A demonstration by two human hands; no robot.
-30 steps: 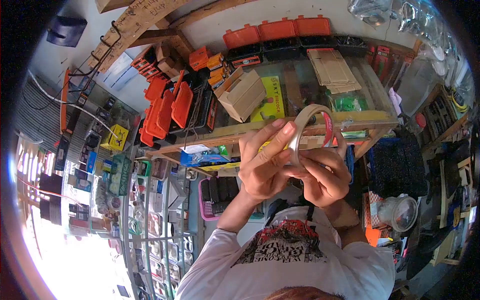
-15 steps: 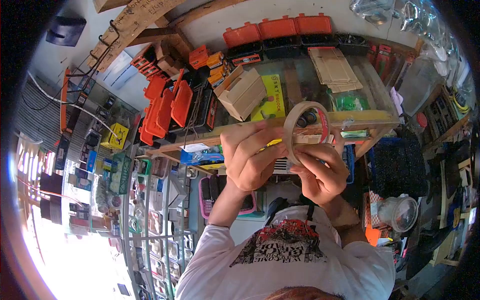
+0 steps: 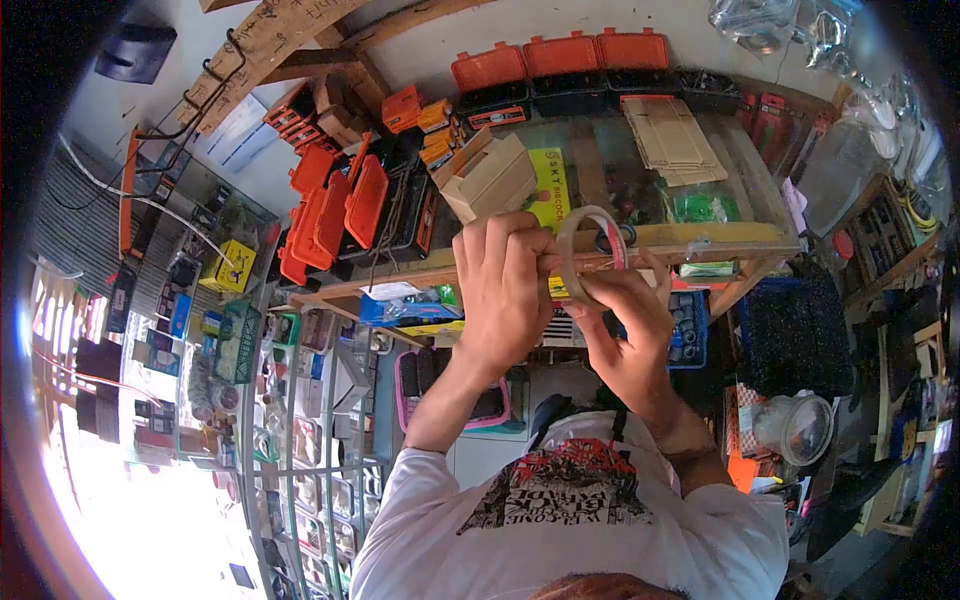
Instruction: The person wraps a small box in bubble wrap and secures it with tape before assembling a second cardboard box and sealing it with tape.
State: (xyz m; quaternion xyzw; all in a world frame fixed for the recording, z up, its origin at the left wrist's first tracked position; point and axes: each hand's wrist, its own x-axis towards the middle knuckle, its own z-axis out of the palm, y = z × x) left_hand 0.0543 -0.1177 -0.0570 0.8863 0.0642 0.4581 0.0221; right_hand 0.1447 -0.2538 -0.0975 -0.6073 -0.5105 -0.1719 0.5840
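Right hand (image 3: 632, 325) pinches an upright tape roll (image 3: 567, 252) — left hand (image 3: 503, 288), fingers curled, beside its rim — whether gripping, unclear.

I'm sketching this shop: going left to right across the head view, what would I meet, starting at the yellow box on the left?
Yellow box, left hand, tape roll, blue basket, clear tub.

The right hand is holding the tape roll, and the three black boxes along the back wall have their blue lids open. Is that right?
Not quite: the head view shows orange lids open on the three black boxes, not blue. The right hand is holding the tape roll.
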